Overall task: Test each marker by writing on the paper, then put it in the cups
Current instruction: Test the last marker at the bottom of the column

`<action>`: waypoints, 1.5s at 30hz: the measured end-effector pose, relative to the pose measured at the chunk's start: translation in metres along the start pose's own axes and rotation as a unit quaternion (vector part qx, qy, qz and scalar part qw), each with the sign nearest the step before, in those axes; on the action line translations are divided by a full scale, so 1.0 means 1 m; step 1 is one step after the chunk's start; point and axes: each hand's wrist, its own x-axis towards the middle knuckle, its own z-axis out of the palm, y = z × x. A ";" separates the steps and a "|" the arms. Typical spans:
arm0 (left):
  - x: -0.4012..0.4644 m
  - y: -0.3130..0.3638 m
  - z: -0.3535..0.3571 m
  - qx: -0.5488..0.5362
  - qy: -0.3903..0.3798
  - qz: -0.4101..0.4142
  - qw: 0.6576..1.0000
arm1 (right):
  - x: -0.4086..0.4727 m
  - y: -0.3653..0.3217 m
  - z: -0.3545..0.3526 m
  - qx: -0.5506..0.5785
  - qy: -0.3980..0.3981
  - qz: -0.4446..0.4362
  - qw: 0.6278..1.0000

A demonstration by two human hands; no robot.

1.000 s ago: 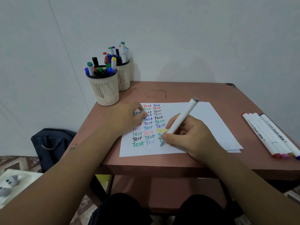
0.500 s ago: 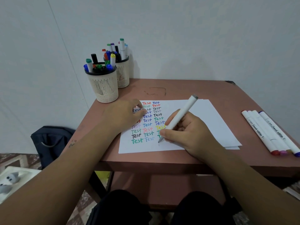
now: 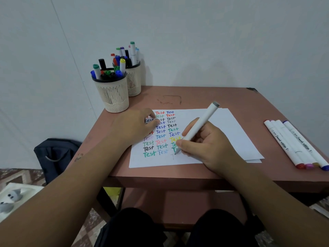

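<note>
Two cups [image 3: 112, 94], four loose markers [image 3: 292, 145], one held marker [image 3: 199, 125].

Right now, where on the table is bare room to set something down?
Free: table behind the paper, and the strip between the paper and the loose markers. Crowded: the left back corner with the cups, and the paper under both hands.

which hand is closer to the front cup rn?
Left. The left hand rests on the paper's upper-left corner, just right of the front cup. The right hand holds the marker farther right, at the paper's lower middle.
</note>
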 end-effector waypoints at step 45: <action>-0.003 0.006 -0.005 0.004 -0.004 -0.005 1.000 | 0.002 0.004 -0.002 -0.038 0.008 -0.003 0.999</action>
